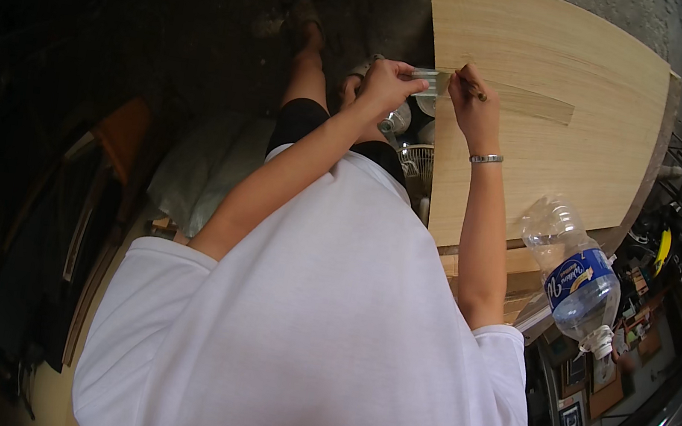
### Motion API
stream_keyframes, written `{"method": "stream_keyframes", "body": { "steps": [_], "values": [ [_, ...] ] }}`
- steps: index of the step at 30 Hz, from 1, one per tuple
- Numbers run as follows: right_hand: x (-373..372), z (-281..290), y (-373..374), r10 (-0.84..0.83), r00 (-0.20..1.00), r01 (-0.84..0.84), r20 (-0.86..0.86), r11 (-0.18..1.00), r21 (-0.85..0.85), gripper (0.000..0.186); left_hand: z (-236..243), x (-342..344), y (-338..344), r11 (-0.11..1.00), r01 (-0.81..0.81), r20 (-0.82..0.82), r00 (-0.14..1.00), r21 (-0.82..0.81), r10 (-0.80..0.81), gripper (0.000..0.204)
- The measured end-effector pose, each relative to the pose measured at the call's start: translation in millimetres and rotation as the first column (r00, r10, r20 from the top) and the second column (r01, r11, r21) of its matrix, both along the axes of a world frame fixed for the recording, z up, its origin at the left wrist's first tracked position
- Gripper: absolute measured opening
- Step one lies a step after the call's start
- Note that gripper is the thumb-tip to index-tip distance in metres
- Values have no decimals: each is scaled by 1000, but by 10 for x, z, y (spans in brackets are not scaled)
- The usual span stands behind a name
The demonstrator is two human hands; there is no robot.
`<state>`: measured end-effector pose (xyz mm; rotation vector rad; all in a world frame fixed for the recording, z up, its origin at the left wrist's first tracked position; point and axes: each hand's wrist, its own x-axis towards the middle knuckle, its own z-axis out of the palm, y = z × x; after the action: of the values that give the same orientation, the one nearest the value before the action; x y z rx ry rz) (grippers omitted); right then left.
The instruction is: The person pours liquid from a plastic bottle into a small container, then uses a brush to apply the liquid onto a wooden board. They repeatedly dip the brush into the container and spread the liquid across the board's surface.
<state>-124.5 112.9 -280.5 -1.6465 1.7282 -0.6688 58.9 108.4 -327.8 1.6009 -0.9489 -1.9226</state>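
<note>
White shirt (317, 296) nearest, filling the lower middle of the frame; both forearms reach past it to the work, upper middle. Left hand (388, 86): grip narrow, thumb and fingers pinching one end of a clear strip (431, 83). Right hand (474, 101): fingers curled close at the strip's other end; from where I stand I cannot tell whether they are closed on it or just meet it. Something dark shows among those fingers, too shaded to name.

The strip spans the gap between the two grips, right of the left fingertips, left of the right ones. Held from both sides, I judge, so the thin stuff stays flat. The right hand is over the pale wooden counter (587, 172), upper right, probably for support; the left is out beyond its edge, perhaps for free room.

Large clear bottle (578, 274), blue label, right of frame, well apart from both hands, likely set aside. Wire basket (417, 161) below the strip, beside the counter's edge.
</note>
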Motion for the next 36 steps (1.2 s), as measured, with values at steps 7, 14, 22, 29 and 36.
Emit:
{"method": "stream_keyframes", "body": {
  "steps": [7,14,22,29,36],
  "values": [
    [25,29,110,-7,999,3,43,996,89,13,-70,69,-48,994,74,-155,986,82,-60,29],
    [-101,-11,302,-272,905,251,327,962,104,15,-67,381,-55,990,116,-174,980,81,-100,30],
    [-160,-382,199,-423,660,364,621,903,229,13,-118,836,-94,977,172,-184,972,124,-148,31],
    [-163,-370,205,-435,638,374,636,896,238,12,-139,762,-42,988,94,-249,967,122,-61,30],
    [-160,-344,180,-419,664,334,619,907,256,14,-25,135,34,998,-20,-100,995,52,25,27]
  ]
}}
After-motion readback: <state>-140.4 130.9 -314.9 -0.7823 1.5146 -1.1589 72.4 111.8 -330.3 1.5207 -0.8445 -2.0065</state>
